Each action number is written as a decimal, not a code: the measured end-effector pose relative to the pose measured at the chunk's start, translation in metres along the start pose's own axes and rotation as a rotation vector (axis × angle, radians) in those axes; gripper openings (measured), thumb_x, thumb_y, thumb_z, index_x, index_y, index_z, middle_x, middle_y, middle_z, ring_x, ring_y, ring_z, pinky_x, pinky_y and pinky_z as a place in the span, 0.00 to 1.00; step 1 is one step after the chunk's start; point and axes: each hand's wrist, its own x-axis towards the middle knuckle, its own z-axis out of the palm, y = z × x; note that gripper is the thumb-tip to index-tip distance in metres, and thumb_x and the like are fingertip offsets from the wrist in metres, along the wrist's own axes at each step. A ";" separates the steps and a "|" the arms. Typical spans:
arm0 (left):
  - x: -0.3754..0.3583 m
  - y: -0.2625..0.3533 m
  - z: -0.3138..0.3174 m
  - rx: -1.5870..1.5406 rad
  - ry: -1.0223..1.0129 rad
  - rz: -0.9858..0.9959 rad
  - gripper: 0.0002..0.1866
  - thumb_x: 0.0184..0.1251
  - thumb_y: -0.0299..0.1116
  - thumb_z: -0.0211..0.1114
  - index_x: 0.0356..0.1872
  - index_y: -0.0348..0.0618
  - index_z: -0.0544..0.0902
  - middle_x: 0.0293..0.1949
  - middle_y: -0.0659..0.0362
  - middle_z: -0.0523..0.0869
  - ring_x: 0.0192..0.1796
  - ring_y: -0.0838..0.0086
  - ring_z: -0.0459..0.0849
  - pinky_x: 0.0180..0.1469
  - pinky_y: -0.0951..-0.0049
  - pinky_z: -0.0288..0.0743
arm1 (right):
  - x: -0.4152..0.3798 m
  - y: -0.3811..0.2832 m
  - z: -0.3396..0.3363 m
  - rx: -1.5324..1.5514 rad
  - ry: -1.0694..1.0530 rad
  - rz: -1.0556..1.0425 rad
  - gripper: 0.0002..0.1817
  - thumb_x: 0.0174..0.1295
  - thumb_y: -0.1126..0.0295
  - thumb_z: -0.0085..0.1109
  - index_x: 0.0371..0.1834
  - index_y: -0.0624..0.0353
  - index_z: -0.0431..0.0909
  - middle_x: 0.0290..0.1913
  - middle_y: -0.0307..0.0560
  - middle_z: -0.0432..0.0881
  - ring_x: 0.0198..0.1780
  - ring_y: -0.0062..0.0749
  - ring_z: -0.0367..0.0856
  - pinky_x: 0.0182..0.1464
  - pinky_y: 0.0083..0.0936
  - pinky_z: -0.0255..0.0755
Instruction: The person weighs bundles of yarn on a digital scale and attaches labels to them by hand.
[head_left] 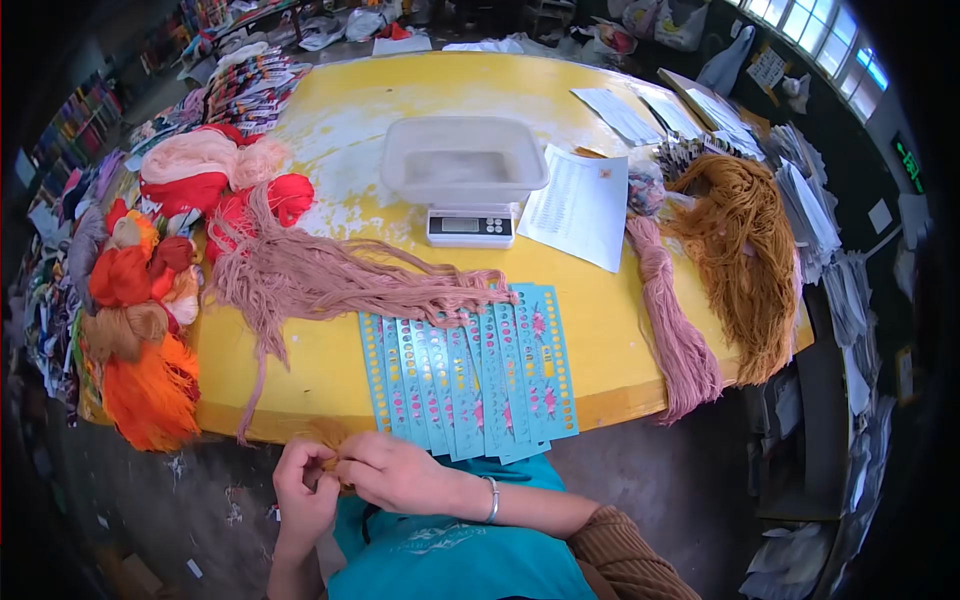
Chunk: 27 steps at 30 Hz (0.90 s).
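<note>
Just off the table's front edge, my left hand (303,488) and my right hand (395,472) meet with fingers pinched together. Between them shows a small tuft of golden-brown thread (328,432), blurred and partly covered by the fingers. Close by on the table lie several overlapping light-blue cards (545,400) with rows of punched holes and pink flower prints. A long hank of dusty-pink thread (340,275) stretches across the table, its right end resting on the top of the cards.
A digital scale (470,228) carries a clear plastic tub (462,165) on the yellow table (340,385). A printed sheet (578,210) lies beside it. At right are a pink hank (675,330) and brown thread (745,250); orange (150,390) and red skeins (290,198) pile up left.
</note>
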 end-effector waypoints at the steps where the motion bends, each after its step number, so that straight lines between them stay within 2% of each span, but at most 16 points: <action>1: -0.001 0.003 -0.001 -0.018 -0.009 -0.001 0.12 0.49 0.12 0.55 0.35 0.35 0.76 0.35 0.62 0.73 0.29 0.86 0.69 0.28 0.87 0.61 | 0.000 0.000 -0.001 -0.014 -0.008 0.005 0.17 0.50 0.75 0.61 0.46 0.60 0.75 0.48 0.50 0.75 0.47 0.47 0.77 0.47 0.36 0.76; 6: 0.004 -0.004 -0.006 0.038 -0.012 0.085 0.12 0.50 0.13 0.56 0.37 0.35 0.77 0.34 0.63 0.75 0.30 0.86 0.69 0.28 0.86 0.61 | 0.008 -0.001 -0.007 0.038 -0.129 0.003 0.18 0.49 0.77 0.60 0.46 0.58 0.74 0.48 0.51 0.75 0.46 0.49 0.77 0.48 0.39 0.75; 8: 0.010 0.015 -0.005 0.007 -0.050 0.021 0.11 0.53 0.14 0.57 0.38 0.35 0.78 0.35 0.63 0.76 0.32 0.86 0.71 0.31 0.86 0.64 | 0.007 0.004 -0.005 -0.001 -0.030 0.096 0.19 0.47 0.79 0.58 0.46 0.57 0.73 0.44 0.52 0.77 0.46 0.52 0.77 0.47 0.41 0.74; 9: 0.011 0.021 -0.007 -0.003 -0.098 -0.011 0.10 0.57 0.14 0.58 0.40 0.35 0.77 0.36 0.62 0.77 0.36 0.85 0.75 0.35 0.85 0.70 | 0.011 0.002 -0.008 0.032 0.028 0.167 0.18 0.46 0.81 0.59 0.43 0.58 0.74 0.43 0.53 0.78 0.45 0.54 0.77 0.46 0.40 0.74; 11: 0.015 0.019 -0.004 -0.217 -0.116 -0.063 0.11 0.60 0.15 0.57 0.43 0.34 0.76 0.38 0.62 0.77 0.41 0.84 0.78 0.41 0.84 0.74 | 0.014 0.007 -0.008 0.141 0.126 0.217 0.17 0.47 0.84 0.60 0.42 0.60 0.75 0.41 0.50 0.79 0.43 0.44 0.80 0.46 0.31 0.75; 12: 0.017 0.017 -0.003 -0.284 -0.108 -0.098 0.11 0.59 0.14 0.56 0.43 0.34 0.76 0.37 0.64 0.78 0.40 0.85 0.77 0.41 0.85 0.72 | 0.015 0.006 -0.006 0.193 0.145 0.259 0.17 0.47 0.85 0.59 0.42 0.61 0.75 0.40 0.49 0.79 0.42 0.38 0.80 0.46 0.27 0.75; 15: 0.016 0.009 -0.005 -0.382 -0.088 -0.136 0.12 0.58 0.13 0.55 0.43 0.34 0.76 0.37 0.65 0.78 0.39 0.86 0.76 0.42 0.85 0.70 | 0.013 0.008 0.008 0.455 0.261 0.399 0.16 0.48 0.85 0.57 0.42 0.61 0.78 0.36 0.45 0.77 0.40 0.32 0.78 0.48 0.24 0.73; 16: 0.015 0.003 -0.007 -0.370 -0.094 -0.105 0.12 0.59 0.14 0.56 0.43 0.34 0.75 0.38 0.64 0.77 0.40 0.85 0.76 0.42 0.84 0.71 | 0.013 0.006 0.006 0.465 0.230 0.391 0.17 0.49 0.86 0.55 0.44 0.62 0.79 0.38 0.43 0.77 0.41 0.27 0.78 0.50 0.22 0.72; 19: 0.013 -0.009 -0.015 -0.309 -0.091 -0.069 0.09 0.61 0.17 0.55 0.43 0.34 0.75 0.39 0.62 0.76 0.38 0.85 0.76 0.39 0.83 0.72 | 0.016 0.004 0.014 0.643 0.245 0.440 0.18 0.51 0.88 0.52 0.46 0.64 0.79 0.43 0.42 0.76 0.44 0.25 0.77 0.51 0.22 0.72; 20: 0.012 -0.015 -0.017 -0.515 -0.075 -0.179 0.08 0.62 0.19 0.55 0.43 0.35 0.75 0.39 0.62 0.77 0.38 0.84 0.76 0.40 0.83 0.72 | 0.019 -0.001 0.014 0.768 0.273 0.491 0.20 0.51 0.91 0.48 0.46 0.69 0.79 0.43 0.41 0.75 0.46 0.22 0.74 0.53 0.19 0.70; 21: 0.013 -0.013 -0.020 -0.722 -0.058 -0.288 0.08 0.63 0.21 0.54 0.43 0.36 0.75 0.39 0.61 0.77 0.38 0.84 0.77 0.41 0.83 0.72 | 0.021 0.000 0.016 0.770 0.267 0.489 0.20 0.51 0.91 0.48 0.46 0.69 0.79 0.43 0.41 0.75 0.46 0.22 0.74 0.53 0.19 0.70; 22: 0.012 -0.003 -0.015 -0.976 -0.022 -0.298 0.08 0.66 0.25 0.53 0.44 0.37 0.75 0.39 0.61 0.78 0.39 0.82 0.78 0.43 0.83 0.73 | 0.023 0.002 0.019 0.879 0.284 0.554 0.20 0.50 0.91 0.47 0.46 0.69 0.79 0.43 0.41 0.75 0.46 0.23 0.75 0.52 0.19 0.70; 23: 0.011 0.000 -0.012 -0.979 -0.015 -0.296 0.08 0.66 0.25 0.53 0.44 0.37 0.75 0.39 0.61 0.78 0.39 0.82 0.78 0.43 0.83 0.73 | 0.024 0.003 0.021 0.987 0.299 0.621 0.20 0.50 0.91 0.47 0.46 0.69 0.79 0.43 0.41 0.75 0.46 0.23 0.75 0.52 0.19 0.71; 25: 0.010 0.004 -0.012 -1.048 0.002 -0.283 0.09 0.66 0.23 0.54 0.46 0.36 0.74 0.40 0.60 0.78 0.42 0.81 0.79 0.46 0.81 0.73 | 0.027 0.005 0.024 0.927 0.272 0.614 0.20 0.51 0.91 0.45 0.46 0.68 0.79 0.44 0.41 0.75 0.46 0.24 0.75 0.51 0.20 0.71; 26: 0.009 0.002 -0.015 -1.049 0.006 -0.279 0.09 0.66 0.23 0.54 0.46 0.36 0.74 0.40 0.60 0.78 0.42 0.81 0.79 0.46 0.81 0.73 | 0.026 0.008 0.025 0.605 0.253 0.476 0.18 0.52 0.89 0.47 0.44 0.66 0.79 0.43 0.43 0.75 0.45 0.25 0.76 0.49 0.20 0.72; 27: 0.008 -0.001 -0.018 -0.862 -0.026 -0.264 0.09 0.67 0.22 0.54 0.46 0.35 0.74 0.41 0.59 0.78 0.44 0.81 0.78 0.47 0.80 0.74 | 0.027 0.009 0.025 0.285 0.230 0.334 0.16 0.53 0.88 0.48 0.43 0.64 0.79 0.41 0.45 0.76 0.44 0.27 0.76 0.47 0.20 0.72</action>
